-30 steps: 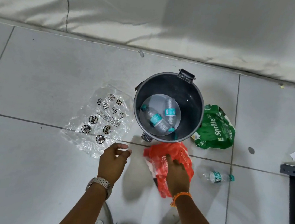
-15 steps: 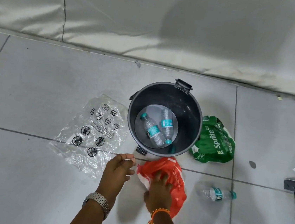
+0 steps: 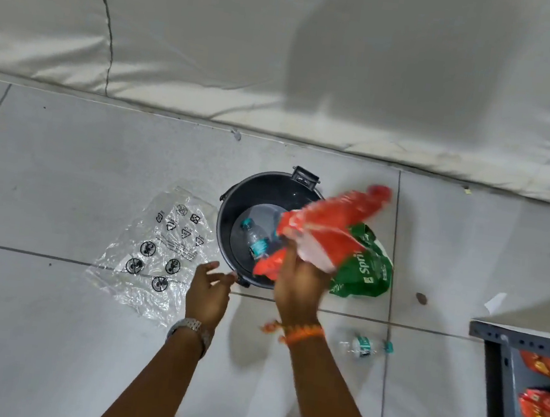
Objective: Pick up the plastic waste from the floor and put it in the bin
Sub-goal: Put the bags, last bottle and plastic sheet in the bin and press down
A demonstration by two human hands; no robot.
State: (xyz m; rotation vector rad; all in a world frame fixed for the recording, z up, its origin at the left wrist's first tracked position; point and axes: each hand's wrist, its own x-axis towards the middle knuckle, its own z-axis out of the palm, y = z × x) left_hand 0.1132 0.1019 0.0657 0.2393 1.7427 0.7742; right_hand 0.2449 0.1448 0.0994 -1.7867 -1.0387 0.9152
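risk was overshoot: your right hand (image 3: 298, 276), fingers clamped on the orange bag (image 3: 329, 230), held it half past the bin (image 3: 232, 210) rim, centre frame; left hand (image 3: 207, 290) hung fingers apart.

Grey tiled floor (image 3: 46, 336) is occupied by bin (image 3: 228, 213), clear bag (image 3: 155, 253), green wrapper (image 3: 365, 273), bottle (image 3: 366, 346), rack (image 3: 502, 371).

Red bag (image 3: 329, 228) motion-blurred, hides bin (image 3: 232, 210) right rim, second bottle inside, part of green Sprite wrapper (image 3: 367, 275). Shelf (image 3: 500, 381) cut off at right edge.
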